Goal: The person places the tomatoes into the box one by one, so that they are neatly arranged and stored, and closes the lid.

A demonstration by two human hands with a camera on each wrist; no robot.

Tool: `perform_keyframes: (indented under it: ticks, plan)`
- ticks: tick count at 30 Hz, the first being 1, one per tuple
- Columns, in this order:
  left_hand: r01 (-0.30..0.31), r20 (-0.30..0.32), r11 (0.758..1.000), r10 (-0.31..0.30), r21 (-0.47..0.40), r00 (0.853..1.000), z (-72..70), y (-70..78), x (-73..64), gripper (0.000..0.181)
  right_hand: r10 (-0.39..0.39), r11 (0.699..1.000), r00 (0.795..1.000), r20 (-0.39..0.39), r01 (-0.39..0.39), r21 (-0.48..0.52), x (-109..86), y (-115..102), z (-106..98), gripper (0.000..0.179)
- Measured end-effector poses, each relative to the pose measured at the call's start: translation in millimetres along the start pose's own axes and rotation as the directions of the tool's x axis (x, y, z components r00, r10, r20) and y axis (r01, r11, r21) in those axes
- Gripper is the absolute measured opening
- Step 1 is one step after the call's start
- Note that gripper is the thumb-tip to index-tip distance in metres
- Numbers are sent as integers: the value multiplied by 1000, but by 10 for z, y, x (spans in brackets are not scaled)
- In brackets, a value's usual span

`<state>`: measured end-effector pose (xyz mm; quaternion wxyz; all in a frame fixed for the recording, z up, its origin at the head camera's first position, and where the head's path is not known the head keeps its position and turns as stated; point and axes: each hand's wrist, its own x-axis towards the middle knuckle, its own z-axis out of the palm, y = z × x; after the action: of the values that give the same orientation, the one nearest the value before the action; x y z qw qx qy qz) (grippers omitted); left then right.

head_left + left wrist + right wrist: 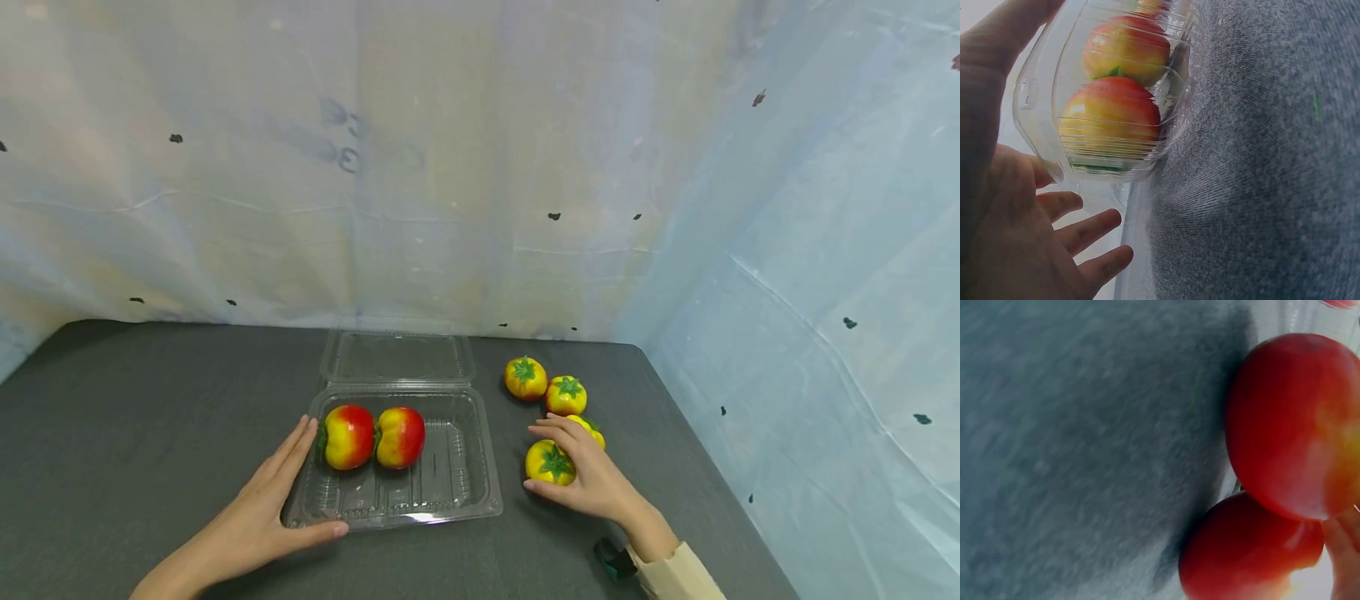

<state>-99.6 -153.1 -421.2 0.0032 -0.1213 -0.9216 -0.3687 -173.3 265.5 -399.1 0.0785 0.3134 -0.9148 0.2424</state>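
Observation:
A clear plastic clamshell box (457, 508) lies with its lid (401, 358) folded back. Inside, on the left, are two red-and-yellow persimmons (349, 437) (401, 437), tipped on their sides. My left hand (258, 508) rests at the box's left front corner, fingers spread along the left side and thumb by the front rim; the left wrist view shows its straight fingers (1088, 232). Right of the box, my right hand (592, 479) has thumb and fingers curled round a yellow persimmon (551, 462) with a green calyx. Its red underside (1285, 425) shows in the right wrist view.
Beyond the right hand are more persimmons (525, 379) (566, 395) on the dark grey table (150, 417), and one (592, 427) is partly hidden behind the fingers. Pale plastic sheeting (450, 167) hangs at the back and along the right side.

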Motion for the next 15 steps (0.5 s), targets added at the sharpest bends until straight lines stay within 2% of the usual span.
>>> perform_keyframes:
  ticks: [6,15]
  plan:
    - [0,-2,1000,0,-7,1000,-2,-5,-2,122,-99,995,995,-34,98,-31,-40,47,4,62]
    - [-11,3,1000,11,-10,1000,3,-2,9,121,-116,992,992,-46,114,-48,-132,111,-6,62]
